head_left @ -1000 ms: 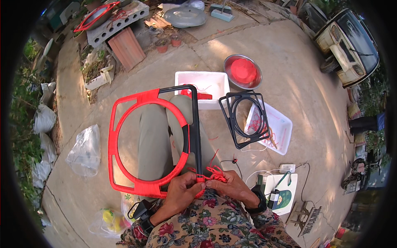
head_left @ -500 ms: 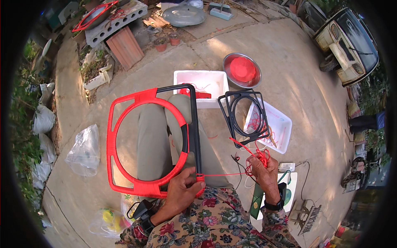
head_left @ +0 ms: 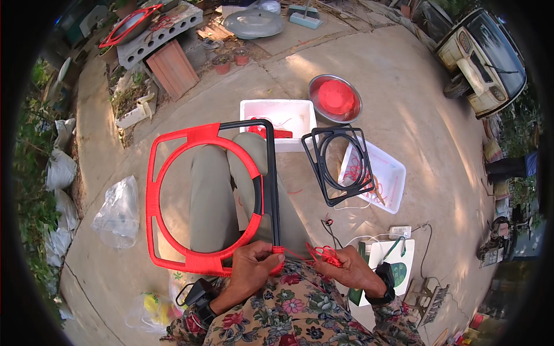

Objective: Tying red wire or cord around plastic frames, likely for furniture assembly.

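Across my lap lies a square frame (head_left: 211, 135) with a ring inside it. Red cord is wound tightly over most of it, while the right side, part of the top and a short piece of the ring show bare black. My left hand (head_left: 250, 266) pinches the frame's lower right corner, thumb on the red windings. A bundle of red cord (head_left: 326, 254) is in my closed right hand (head_left: 350, 269), just right of that corner. A short length of cord runs from the bundle to the windings.
Beyond my knees stands a white foam box (head_left: 278, 109) with red cord inside. Bare black frames (head_left: 337, 167) lean on a white tray (head_left: 392, 173). A metal basin (head_left: 356, 109) holds something red. A power strip (head_left: 399, 232) lies at right, a clear plastic bag (head_left: 117, 212) at left.
My right hand has come down and left toward the frame's corner with the cord bundle, and the stretched cord between them is shorter. My left hand keeps its grip on the corner.
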Available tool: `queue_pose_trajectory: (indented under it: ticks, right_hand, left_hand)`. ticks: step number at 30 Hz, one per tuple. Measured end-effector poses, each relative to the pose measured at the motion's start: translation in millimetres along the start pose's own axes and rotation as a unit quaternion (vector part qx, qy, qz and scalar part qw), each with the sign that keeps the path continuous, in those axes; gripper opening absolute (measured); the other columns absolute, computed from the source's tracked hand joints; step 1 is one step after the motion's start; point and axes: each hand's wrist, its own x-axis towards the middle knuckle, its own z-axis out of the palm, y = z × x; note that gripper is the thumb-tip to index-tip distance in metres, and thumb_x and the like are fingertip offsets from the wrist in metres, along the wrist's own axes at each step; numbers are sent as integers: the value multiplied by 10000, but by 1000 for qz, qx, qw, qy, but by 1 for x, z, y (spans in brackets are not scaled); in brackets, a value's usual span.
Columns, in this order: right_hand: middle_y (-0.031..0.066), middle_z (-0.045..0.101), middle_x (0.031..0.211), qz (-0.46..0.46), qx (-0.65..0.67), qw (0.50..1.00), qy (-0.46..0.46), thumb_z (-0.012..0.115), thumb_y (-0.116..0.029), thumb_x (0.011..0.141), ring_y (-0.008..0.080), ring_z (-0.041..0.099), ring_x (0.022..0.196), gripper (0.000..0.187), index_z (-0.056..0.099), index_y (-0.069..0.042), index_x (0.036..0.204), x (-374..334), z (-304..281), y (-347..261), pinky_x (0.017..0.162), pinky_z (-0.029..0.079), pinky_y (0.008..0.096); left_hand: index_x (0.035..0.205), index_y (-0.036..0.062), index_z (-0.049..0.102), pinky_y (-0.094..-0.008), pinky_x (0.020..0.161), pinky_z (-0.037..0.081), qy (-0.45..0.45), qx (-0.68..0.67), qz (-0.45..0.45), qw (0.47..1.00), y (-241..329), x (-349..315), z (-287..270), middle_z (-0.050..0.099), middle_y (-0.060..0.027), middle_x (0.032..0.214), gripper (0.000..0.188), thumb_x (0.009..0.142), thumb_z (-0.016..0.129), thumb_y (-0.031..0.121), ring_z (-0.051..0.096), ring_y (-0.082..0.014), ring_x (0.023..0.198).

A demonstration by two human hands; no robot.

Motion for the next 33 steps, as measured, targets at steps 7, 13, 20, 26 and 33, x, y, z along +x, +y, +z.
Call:
queue_pose_trajectory:
  ticks: [7,13,20,26,33]
  right_hand:
    - [-15,522,620,21,54,998,-27,599,-206,906,46,440,589,216,638,-11,991,-9,14,-9,523,373,235]
    - [-20,465,595,82,89,983,138,549,-209,932,71,428,527,219,621,-15,1004,9,-18,6,498,384,232]
    - [109,569,912,-183,504,838,105,392,-180,978,207,577,876,287,491,26,1152,36,-55,-4,818,471,315]
    - [185,553,1218,-129,489,857,95,363,-255,999,233,543,1142,427,419,69,1270,44,-46,-12,1005,407,334]
    - [99,492,1318,-123,493,861,-9,333,-286,1008,165,473,1206,462,394,17,1352,62,-21,-11,1022,358,280]
  left_hand:
    - [957,-59,614,-216,559,451,-14,5,-35,999,3,-1,-4,666,-62,750,177,809,666,23,575,-52,657]
    - [1085,-42,549,-294,582,469,8,175,29,984,12,3,0,641,-96,756,376,767,708,79,597,-153,636]
    - [1157,-5,530,-450,911,405,-16,472,341,813,46,20,3,443,-170,1264,535,657,710,52,457,-373,1122]
    - [1085,-12,574,-391,840,437,-43,284,426,858,54,41,17,549,-164,1118,387,719,689,39,532,-316,984]
    - [1027,-14,588,-304,794,424,-23,144,399,905,62,52,38,586,-120,955,266,802,687,89,543,-223,887]
